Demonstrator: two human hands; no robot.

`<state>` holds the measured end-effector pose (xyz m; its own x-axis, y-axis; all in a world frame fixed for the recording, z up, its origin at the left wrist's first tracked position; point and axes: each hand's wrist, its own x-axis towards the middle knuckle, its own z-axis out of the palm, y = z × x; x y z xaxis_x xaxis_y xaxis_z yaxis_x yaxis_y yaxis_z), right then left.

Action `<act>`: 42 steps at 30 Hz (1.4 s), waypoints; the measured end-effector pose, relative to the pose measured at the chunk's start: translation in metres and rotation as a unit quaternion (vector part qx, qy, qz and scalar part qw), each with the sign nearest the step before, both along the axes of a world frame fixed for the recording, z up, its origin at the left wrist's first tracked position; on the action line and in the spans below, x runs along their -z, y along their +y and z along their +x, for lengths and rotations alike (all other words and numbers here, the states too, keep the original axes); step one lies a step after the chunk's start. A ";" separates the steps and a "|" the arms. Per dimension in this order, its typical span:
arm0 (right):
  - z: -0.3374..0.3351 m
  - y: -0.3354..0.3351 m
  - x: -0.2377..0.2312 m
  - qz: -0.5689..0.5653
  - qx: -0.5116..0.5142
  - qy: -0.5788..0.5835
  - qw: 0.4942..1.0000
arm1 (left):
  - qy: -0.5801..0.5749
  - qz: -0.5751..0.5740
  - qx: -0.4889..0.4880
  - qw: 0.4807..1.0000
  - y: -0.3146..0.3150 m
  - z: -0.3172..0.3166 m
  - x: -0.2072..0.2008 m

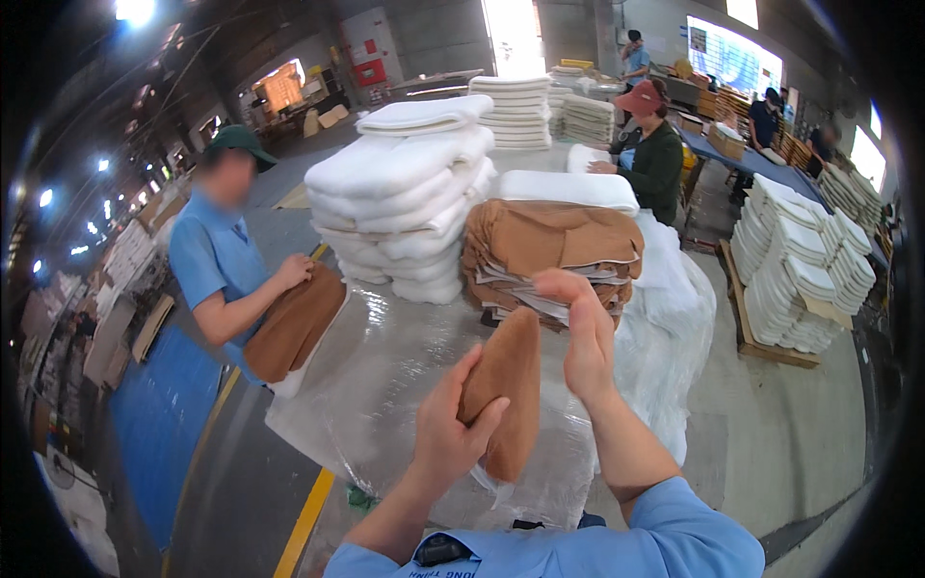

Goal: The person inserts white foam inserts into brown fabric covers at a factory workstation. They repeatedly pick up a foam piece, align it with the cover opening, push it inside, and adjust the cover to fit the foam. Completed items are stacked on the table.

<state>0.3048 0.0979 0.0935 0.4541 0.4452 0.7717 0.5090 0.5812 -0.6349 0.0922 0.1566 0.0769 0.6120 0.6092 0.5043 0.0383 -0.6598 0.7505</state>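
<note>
My left hand (458,419) is closed round the side of a brown fabric-covered cushion (513,395), its thumb lying across the front face. The cushion stands on edge, tilted, and a bit of white material shows at its lower end. To the right of it, my right hand (586,337) is raised with fingers stretched and slightly curved, apart from the cushion and holding nothing. Just beyond both hands lies a stack of brown fabric covers (554,241) with pale edges. A tall pile of thick white pads (400,193) rises to its left.
Clear plastic sheeting covers the table (385,385). At the left, a person (217,250) in a green cap handles another brown cover (294,323). Across the table, a person (655,159) in a red cap touches white padding. Stacked white pads (795,260) stand on a pallet at right.
</note>
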 end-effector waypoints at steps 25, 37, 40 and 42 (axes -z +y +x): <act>-0.068 0.033 0.170 -0.230 -0.127 0.038 0.964 | -0.024 -0.145 -0.048 0.988 -0.037 -0.173 0.070; -0.068 -0.034 0.260 -0.254 -0.016 -0.012 0.967 | 0.314 -0.323 -0.125 0.884 -0.071 -0.252 -0.035; -0.075 -0.049 0.244 -0.292 -0.013 -0.056 0.955 | 0.215 -0.144 -0.122 0.958 -0.078 -0.142 -0.071; -0.094 -0.055 0.203 -0.390 -0.039 -0.056 0.918 | 0.241 -0.162 -0.158 0.944 -0.073 -0.143 -0.062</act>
